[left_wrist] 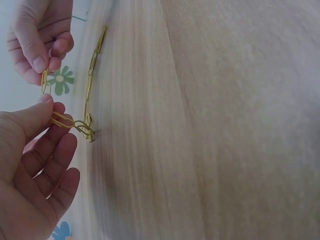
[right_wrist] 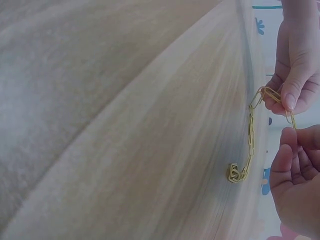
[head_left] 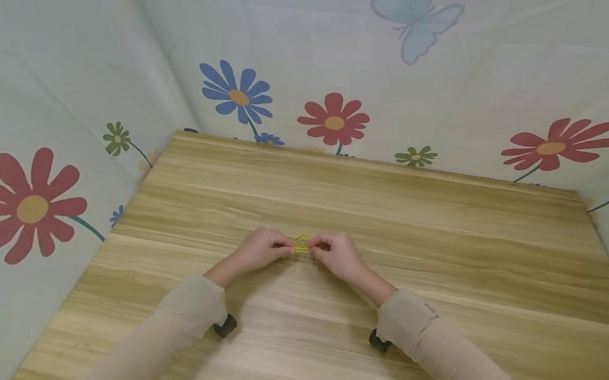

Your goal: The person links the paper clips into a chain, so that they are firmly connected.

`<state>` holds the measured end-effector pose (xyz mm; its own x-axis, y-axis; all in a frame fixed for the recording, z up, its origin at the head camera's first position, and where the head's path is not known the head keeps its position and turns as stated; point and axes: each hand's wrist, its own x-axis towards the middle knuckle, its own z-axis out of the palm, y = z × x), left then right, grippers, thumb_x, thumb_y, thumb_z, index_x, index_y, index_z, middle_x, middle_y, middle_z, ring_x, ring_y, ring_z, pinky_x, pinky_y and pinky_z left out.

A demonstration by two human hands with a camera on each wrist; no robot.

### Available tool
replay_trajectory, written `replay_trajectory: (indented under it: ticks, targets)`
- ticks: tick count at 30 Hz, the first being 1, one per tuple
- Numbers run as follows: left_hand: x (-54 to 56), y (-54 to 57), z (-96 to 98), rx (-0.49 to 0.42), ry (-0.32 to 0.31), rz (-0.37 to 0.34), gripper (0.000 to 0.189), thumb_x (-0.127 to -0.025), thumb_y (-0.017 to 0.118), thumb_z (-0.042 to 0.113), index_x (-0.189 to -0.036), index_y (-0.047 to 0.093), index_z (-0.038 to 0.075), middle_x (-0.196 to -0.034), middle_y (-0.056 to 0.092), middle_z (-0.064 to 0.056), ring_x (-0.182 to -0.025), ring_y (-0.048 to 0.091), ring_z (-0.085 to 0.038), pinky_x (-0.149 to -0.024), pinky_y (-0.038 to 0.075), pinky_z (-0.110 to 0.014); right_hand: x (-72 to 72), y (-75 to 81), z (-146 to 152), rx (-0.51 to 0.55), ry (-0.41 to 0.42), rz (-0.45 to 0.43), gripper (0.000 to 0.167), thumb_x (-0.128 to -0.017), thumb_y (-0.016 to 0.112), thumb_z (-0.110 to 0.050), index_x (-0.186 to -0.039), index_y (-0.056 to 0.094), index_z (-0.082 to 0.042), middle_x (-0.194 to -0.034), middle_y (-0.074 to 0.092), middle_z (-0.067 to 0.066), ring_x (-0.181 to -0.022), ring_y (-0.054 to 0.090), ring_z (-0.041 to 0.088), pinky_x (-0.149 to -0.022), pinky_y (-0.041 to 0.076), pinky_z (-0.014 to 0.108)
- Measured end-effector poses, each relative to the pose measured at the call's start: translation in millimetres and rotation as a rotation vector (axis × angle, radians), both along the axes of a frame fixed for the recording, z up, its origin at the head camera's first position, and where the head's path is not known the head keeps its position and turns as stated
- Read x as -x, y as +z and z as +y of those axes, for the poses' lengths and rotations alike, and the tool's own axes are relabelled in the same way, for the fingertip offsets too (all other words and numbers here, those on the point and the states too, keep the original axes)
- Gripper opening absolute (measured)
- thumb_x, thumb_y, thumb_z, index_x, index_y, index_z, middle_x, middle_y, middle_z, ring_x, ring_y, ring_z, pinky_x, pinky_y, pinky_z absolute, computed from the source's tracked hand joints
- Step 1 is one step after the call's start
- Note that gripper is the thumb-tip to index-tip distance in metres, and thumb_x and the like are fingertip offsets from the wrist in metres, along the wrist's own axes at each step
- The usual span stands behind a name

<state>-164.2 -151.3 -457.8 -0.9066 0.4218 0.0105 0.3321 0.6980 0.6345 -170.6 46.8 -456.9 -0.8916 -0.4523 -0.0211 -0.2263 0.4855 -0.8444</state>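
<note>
A chain of linked yellow paper clips [left_wrist: 90,80] hangs in a loose line from my left hand [head_left: 261,251] down to the table. Thumb and forefinger of that hand pinch its end clip [left_wrist: 61,119], with the other fingers loosely bent. My right hand [head_left: 339,257] pinches a single yellow paper clip [left_wrist: 44,80] between thumb and forefinger. This clip reaches across to the left fingertips, where thumb and finger hide its far end. In the right wrist view the lower end of the chain lies bunched [right_wrist: 234,173] on the wood.
Both hands are over the middle of a wood-grain table [head_left: 444,228]. Pale cloth [head_left: 297,36] printed with flowers and a butterfly [head_left: 417,20] hangs behind it and at its sides. A dark band [head_left: 225,325] shows under the left sleeve cuff, another [head_left: 380,341] under the right.
</note>
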Motion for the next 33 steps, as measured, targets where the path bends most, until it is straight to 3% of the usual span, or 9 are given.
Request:
replay_trajectory:
  ticks: [7,13,23,33]
  targets:
    - [-0.1,-2.0,0.6,0.012,0.001,-0.001,0.014,-0.081,0.062,0.023,-0.083,0.071,0.011,-0.082,0.068,-0.001,-0.073,0.057,-0.008,-0.064,0.046,-0.022,-0.4,-0.1,-0.2,0.006,0.002,-0.006,0.009,-0.082,0.059,-0.006,-0.086,0.067,-0.003,-0.079,0.065,0.008,-0.059,0.054,0.005,-0.053,0.046,0.017]
    - [-1.8,2.8,2.4,0.026,-0.017,0.009,0.013,-0.081,0.063,0.022,-0.08,0.07,0.011,-0.079,0.067,0.0,-0.071,0.057,-0.009,-0.063,0.045,-0.022,-0.7,0.5,-0.4,0.001,0.004,-0.017,0.01,-0.082,0.059,-0.005,-0.086,0.067,-0.002,-0.077,0.066,0.008,-0.056,0.054,0.006,-0.051,0.046,0.018]
    - [-1.4,2.8,3.6,0.035,-0.006,0.002,0.013,-0.081,0.063,0.022,-0.079,0.07,0.011,-0.077,0.067,0.0,-0.068,0.055,-0.007,-0.061,0.044,-0.021,-2.9,7.0,0.6,0.049,-0.041,-0.095,0.01,-0.081,0.059,-0.004,-0.087,0.066,-0.001,-0.076,0.065,0.009,-0.057,0.053,0.007,-0.051,0.045,0.019]
    - [-1.6,4.5,5.8,0.023,-0.015,0.002,0.016,-0.081,0.062,0.025,-0.08,0.071,0.011,-0.081,0.068,-0.001,-0.075,0.06,-0.011,-0.066,0.047,-0.023,-4.8,11.5,-0.2,0.081,-0.056,-0.148,0.011,-0.082,0.057,-0.003,-0.087,0.066,0.001,-0.075,0.065,0.016,-0.063,0.059,0.027,-0.05,0.044,0.019]
